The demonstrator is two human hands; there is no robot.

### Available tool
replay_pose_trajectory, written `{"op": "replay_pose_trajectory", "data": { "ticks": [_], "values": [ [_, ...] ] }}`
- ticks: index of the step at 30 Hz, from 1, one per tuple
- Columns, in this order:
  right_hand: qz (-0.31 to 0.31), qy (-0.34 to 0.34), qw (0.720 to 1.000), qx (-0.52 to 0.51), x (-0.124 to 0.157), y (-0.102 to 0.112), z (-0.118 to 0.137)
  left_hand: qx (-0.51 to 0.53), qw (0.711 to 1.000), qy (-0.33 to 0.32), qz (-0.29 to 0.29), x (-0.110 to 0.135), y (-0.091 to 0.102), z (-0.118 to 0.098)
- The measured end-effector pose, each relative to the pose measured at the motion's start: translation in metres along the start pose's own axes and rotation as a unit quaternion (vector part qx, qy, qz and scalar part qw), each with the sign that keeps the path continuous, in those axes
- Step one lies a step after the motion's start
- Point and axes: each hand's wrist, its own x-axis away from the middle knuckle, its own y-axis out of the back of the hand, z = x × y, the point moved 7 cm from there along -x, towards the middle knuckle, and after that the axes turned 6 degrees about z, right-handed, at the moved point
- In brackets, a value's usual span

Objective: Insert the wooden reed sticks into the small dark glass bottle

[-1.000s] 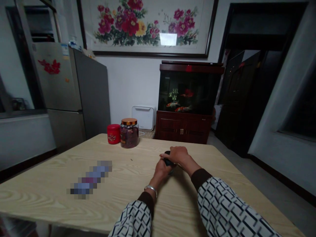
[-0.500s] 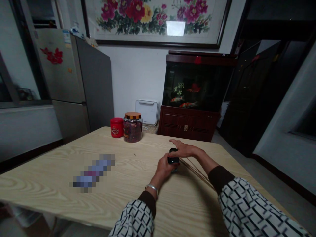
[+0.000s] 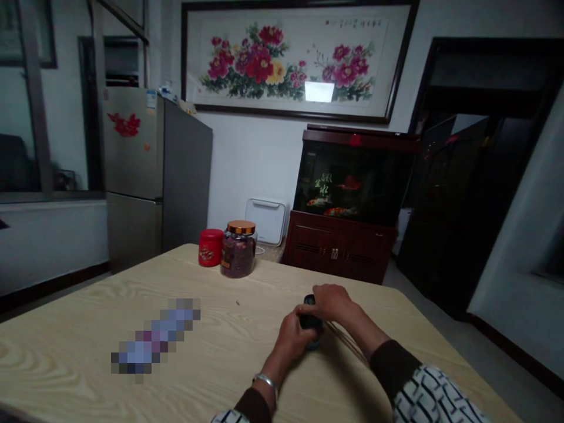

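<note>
A small dark container [image 3: 311,321] stands on the light wooden table [image 3: 211,329]. My left hand [image 3: 294,335] is wrapped round its side. My right hand [image 3: 331,302] sits curled over its top, fingers closed on the dark cap. Several thin wooden sticks [image 3: 348,345] lie on the table under my right forearm. Most of the container is hidden by both hands.
A glass jar with a copper lid [image 3: 238,248] and a red tin [image 3: 210,247] stand at the table's far edge. A blurred-out object [image 3: 154,342] lies to the left. Beyond are a fridge [image 3: 154,170], a fish tank [image 3: 352,182] on a cabinet and a dark doorway at right.
My right hand, flat and open over the container half a second ago, has curled down onto its top. The camera has tilted up and shifted.
</note>
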Motion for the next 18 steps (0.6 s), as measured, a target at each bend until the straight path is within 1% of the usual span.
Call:
{"op": "replay_pose_trajectory", "data": {
  "ticks": [1,2,4,5,6,9,10,12,14,15,16,17,18],
  "values": [
    [0.008,0.003,1.0,0.006,0.0,-0.001,0.001,-0.01,1.0,-0.007,-0.002,0.0,0.0,-0.001],
    [0.022,0.025,0.999,-0.001,-0.001,-0.003,0.004,-0.023,1.0,-0.014,-0.006,0.0,0.0,-0.002],
    [0.052,0.089,0.994,-0.04,-0.001,-0.007,0.011,-0.03,0.999,-0.017,-0.007,0.0,0.001,-0.004],
    [0.057,0.11,0.991,-0.056,-0.001,-0.008,0.014,-0.026,1.0,-0.015,-0.004,0.0,0.0,-0.004],
    [0.051,0.111,0.991,-0.062,-0.002,-0.008,0.014,-0.022,1.0,-0.017,-0.004,0.001,0.0,-0.005],
    [0.007,0.043,0.999,-0.022,-0.005,-0.007,0.009,-0.028,0.999,-0.017,-0.006,0.002,0.001,-0.007],
    [-0.002,0.03,0.999,-0.009,-0.006,-0.006,0.009,-0.033,0.999,-0.014,-0.006,0.002,0.001,-0.007],
    [-0.014,0.04,0.999,-0.014,-0.008,-0.001,0.009,-0.044,0.999,-0.008,-0.005,0.002,0.002,-0.008],
    [-0.042,0.073,0.994,-0.074,-0.008,0.011,0.005,-0.058,0.998,-0.003,-0.005,0.002,0.003,-0.008],
    [-0.066,0.088,0.986,-0.124,-0.006,0.018,-0.001,-0.067,0.998,0.0,-0.006,0.003,0.003,-0.008],
    [-0.091,0.102,0.972,-0.189,-0.002,0.024,-0.008,-0.075,0.997,0.002,-0.009,0.003,0.004,-0.008],
    [-0.116,0.116,0.95,-0.265,0.002,0.028,-0.016,-0.079,0.997,0.004,-0.013,0.004,0.005,-0.008],
    [-0.134,0.125,0.921,-0.344,0.008,0.027,-0.026,-0.081,0.997,0.004,-0.016,0.005,0.005,-0.009]
  ]
}}
